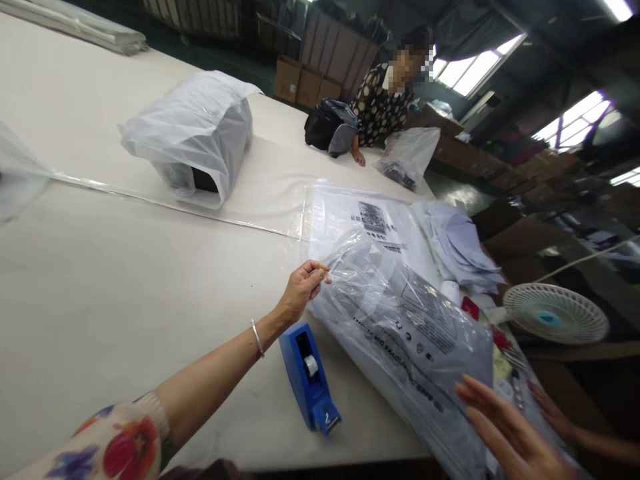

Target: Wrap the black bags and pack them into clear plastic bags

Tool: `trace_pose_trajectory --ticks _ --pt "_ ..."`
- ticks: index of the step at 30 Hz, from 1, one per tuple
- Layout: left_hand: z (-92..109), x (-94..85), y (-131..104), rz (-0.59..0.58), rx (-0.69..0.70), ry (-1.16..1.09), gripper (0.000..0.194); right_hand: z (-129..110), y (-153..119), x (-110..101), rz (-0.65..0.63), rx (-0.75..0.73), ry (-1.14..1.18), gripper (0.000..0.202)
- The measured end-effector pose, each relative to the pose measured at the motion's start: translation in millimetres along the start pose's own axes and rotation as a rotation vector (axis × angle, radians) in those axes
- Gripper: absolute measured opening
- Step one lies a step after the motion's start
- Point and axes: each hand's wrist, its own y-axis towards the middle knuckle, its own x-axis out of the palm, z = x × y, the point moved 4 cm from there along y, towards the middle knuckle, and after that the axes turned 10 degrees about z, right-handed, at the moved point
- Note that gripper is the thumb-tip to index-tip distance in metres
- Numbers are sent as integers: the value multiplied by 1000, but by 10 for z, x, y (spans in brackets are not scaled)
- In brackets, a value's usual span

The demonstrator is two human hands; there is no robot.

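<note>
A large clear plastic bag [400,327] with black print lies across the right part of the white table. Pinched on its upper left corner is my left hand [306,283], its fingers closed. My right hand [505,427] is at the lower right, over the bag's lower end, with fingers stretched and nothing held. Just below my left hand stands a blue tape dispenser [306,377] marked 2. Beyond the bag lie flat printed plastic bags [345,213].
On the table [125,300] stands a white wrapped bundle [200,127]. Across it, a person leans by a black-grey bag [330,127] and a filled clear bag [407,157]. White papers [453,240] and a fan [555,313] are right. Another person's hand [553,410] shows lower right.
</note>
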Motion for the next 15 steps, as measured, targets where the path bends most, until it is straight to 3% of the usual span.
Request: trace_pose_trajectory --ticks 1,4,7,10,15 --pt "5 3 -10 -8 -2 -7 35 -291 58 219 42 21 110 61" --pt "38 -5 -39 -19 40 29 33 -1191 248 1079 -171 -65 309 57" --pt "66 -40 -48 -11 120 144 29 -1733 373 1726 -393 -53 472 55" --pt "106 -68 -44 -3 266 234 21 -1880 395 2023 -526 22 529 48" --pt "109 -75 -19 18 368 293 18 -1823 383 2083 -467 108 556 40"
